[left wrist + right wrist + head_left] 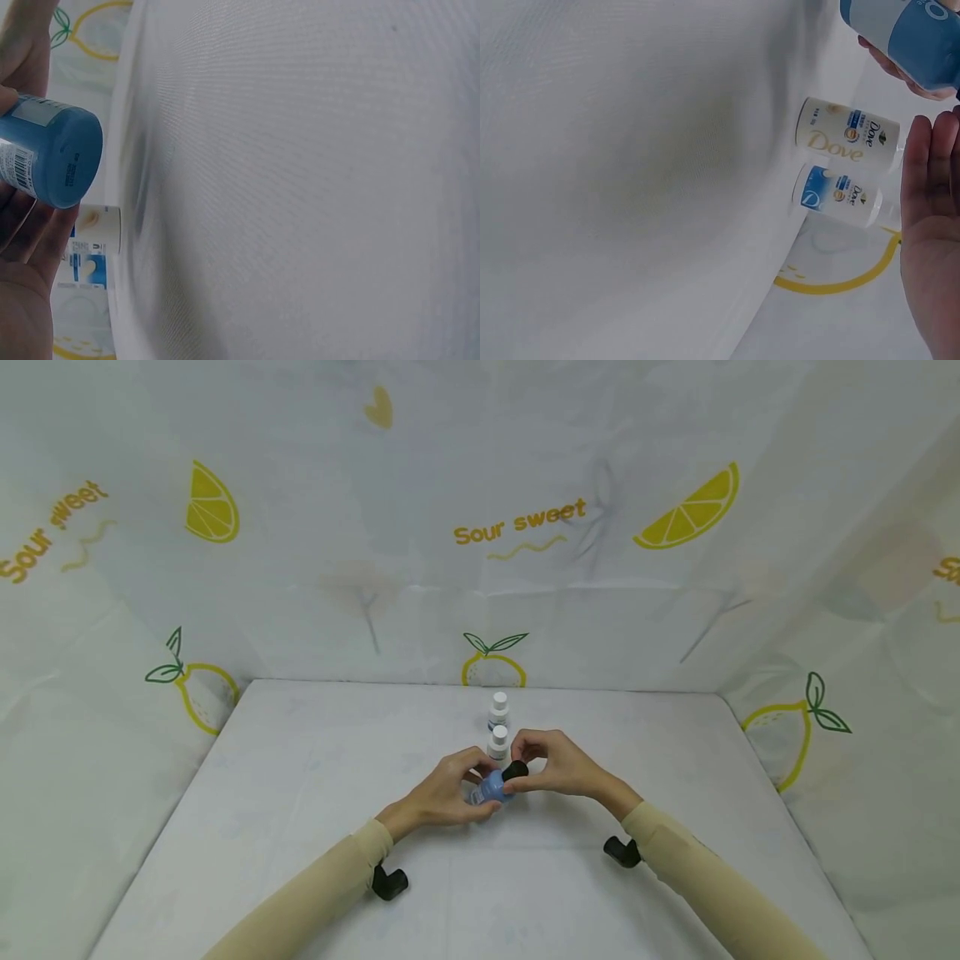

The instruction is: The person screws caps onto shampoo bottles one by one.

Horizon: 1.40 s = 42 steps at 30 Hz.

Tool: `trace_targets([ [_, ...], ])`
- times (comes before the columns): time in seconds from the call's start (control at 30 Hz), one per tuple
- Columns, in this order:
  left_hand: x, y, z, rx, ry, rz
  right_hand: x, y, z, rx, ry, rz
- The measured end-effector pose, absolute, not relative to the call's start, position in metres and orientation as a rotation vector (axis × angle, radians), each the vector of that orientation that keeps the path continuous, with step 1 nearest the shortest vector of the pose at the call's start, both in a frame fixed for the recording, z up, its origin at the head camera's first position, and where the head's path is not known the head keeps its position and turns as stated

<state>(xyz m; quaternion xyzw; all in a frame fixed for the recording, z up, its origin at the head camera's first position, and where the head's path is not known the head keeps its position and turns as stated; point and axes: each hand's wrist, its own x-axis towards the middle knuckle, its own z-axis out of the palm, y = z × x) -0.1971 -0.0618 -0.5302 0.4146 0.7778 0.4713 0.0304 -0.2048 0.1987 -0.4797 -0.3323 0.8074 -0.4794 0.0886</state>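
Observation:
My left hand (450, 789) grips a small blue bottle (491, 787), which is tilted with its black cap (515, 769) up to the right. The thumb and fingers of my right hand (562, 767) pinch that cap. In the left wrist view, the flat base of the blue bottle (79, 157) shows, with small dark print on it. Just beyond the hands, two white bottles with white caps stand upright: a nearer one (498, 746) and a farther one (498, 712). The right wrist view shows their Dove labels, one gold-lettered (847, 139) and the other with a blue patch (840, 196).
A white cloth covers the table (337, 735). Behind and beside it hangs a pale curtain (420, 610) printed with lemons and lettering. Beside the left sleeve is a small black object (390, 883); a similar black one (621, 852) shows by the right sleeve.

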Motion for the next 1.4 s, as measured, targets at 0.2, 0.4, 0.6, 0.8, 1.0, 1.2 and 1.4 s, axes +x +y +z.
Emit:
trace_targets([
  [0.2,-0.197,-0.062,-0.531,1.297,2.397,1.449,-0.206,0.198,-0.482,-0.987,2.424,-1.401],
  [0.4,-0.197,-0.061,-0.530,1.296,2.391,1.441,-0.204,0.197,-0.483,-0.991,2.445,-1.396],
  [0.6,-0.196,-0.061,-0.529,1.286,2.392,1.436,-0.204,0.196,-0.484,-0.988,2.458,-1.384],
  [0.8,-0.195,-0.062,-0.530,1.291,2.388,1.443,-0.203,0.195,-0.484,-0.971,2.476,-1.345],
  [1.0,-0.194,-0.062,-0.530,1.300,2.380,1.457,-0.202,0.196,-0.482,-0.961,2.468,-1.331],
  [1.2,-0.195,-0.063,-0.533,1.325,2.374,1.473,-0.204,0.202,-0.479,-0.996,2.326,-1.385],
  [1.4,-0.195,-0.064,-0.534,1.312,2.370,1.477,-0.208,0.213,-0.478,-1.068,2.060,-1.486],
])
